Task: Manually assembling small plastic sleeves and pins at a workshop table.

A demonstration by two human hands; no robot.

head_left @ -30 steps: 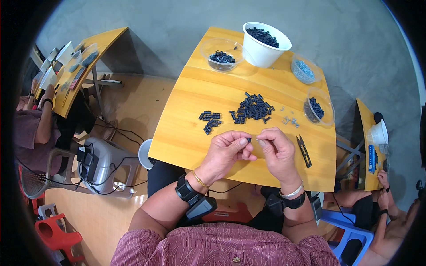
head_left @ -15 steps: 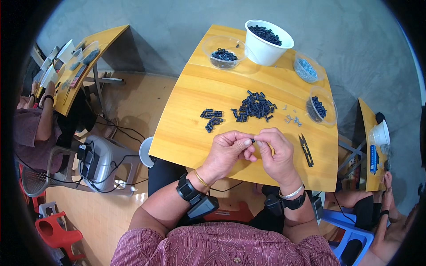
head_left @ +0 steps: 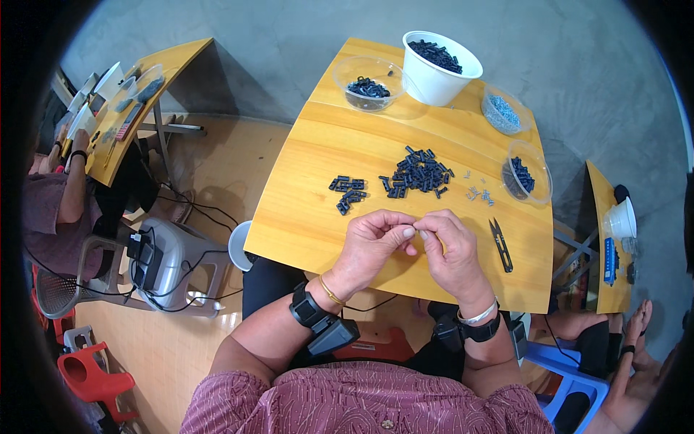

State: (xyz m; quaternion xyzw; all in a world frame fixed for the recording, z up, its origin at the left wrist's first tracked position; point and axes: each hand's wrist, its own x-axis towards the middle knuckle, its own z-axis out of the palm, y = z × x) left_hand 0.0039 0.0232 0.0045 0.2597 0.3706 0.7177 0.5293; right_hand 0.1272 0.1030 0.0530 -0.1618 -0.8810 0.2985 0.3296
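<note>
My left hand (head_left: 374, 242) pinches thumb against forefinger on a small piece (head_left: 416, 228), held just above the near part of the desk (head_left: 307, 159) and almost wholly hidden by my fingertips. My right hand (head_left: 452, 242) meets it there, thumb and forefinger nearly together; I cannot tell whether they grip the piece too.

Judging by how things lie, I am partway through at most. A small group of black parts (head_left: 348, 194) sits apart at the left, perhaps the handled ones, though I cannot be sure. The larger black heap (head_left: 419, 173) beside it looks like much remaining, and loose silvery bits (head_left: 480, 194) lie to its right, near the black snips (head_left: 500, 246), which lie untouched. Beyond, the white tub (head_left: 434, 90) is well filled with black pieces, and the bowl of pale blue bits (head_left: 504, 114) is well stocked too.
</note>
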